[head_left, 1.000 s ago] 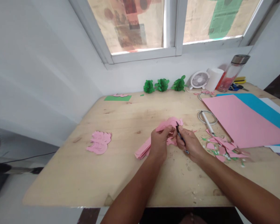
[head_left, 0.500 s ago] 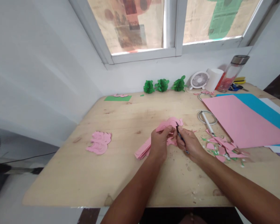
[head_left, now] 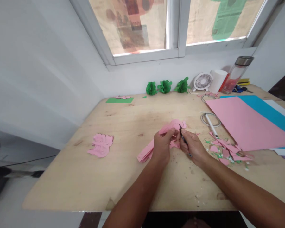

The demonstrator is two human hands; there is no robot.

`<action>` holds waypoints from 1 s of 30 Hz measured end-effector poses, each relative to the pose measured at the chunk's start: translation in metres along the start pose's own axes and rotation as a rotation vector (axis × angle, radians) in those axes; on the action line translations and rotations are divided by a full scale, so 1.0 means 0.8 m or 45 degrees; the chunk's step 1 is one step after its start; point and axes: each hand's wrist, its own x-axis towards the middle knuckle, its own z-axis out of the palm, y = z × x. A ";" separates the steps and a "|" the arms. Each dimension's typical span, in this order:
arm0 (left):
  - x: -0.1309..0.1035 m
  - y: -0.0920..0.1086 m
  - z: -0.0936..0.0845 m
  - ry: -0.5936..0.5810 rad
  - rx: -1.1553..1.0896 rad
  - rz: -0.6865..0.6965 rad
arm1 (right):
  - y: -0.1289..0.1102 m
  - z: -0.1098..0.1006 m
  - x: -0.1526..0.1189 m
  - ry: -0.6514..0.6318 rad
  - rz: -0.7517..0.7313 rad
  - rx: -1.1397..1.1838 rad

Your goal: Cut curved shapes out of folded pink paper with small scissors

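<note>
My left hand [head_left: 161, 144] pinches a folded stack of pink paper [head_left: 146, 152] near its upper end. The stack slants up to the right, and its far end has a rounded, wavy edge. In my closed right hand [head_left: 194, 146] is a slim dark cutting tool [head_left: 184, 139] with a pointed blade. Whether it is scissors or a knife I cannot tell, as fingers cover much of it. Its tip lies against the wavy pink edge, close to my left fingertips. Cut pink paper shapes [head_left: 101, 145] lie in a layered pile at the left.
Pink and green paper scraps [head_left: 225, 152] lie right of my hands, by a white pen [head_left: 211, 125]. Large pink sheets [head_left: 249, 123] cover the right side. Along the wall stand green paper figures [head_left: 165, 86], a small fan [head_left: 203, 81] and a glass bottle [head_left: 237, 74].
The lower end of the cutting tool's handle has shifted very slightly in my right hand. Otherwise my hands and the pink paper stay in place.
</note>
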 end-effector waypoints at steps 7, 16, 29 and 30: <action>-0.002 0.001 0.001 0.002 -0.018 -0.005 | -0.001 0.001 -0.001 0.022 -0.001 -0.008; -0.002 0.002 0.001 0.003 -0.006 0.002 | -0.002 0.001 -0.001 0.025 0.027 0.018; -0.002 0.001 0.001 -0.003 0.008 -0.003 | 0.000 0.001 -0.002 0.028 0.033 0.016; -0.002 0.002 0.001 0.006 -0.009 -0.008 | 0.000 0.001 -0.002 0.028 0.031 0.020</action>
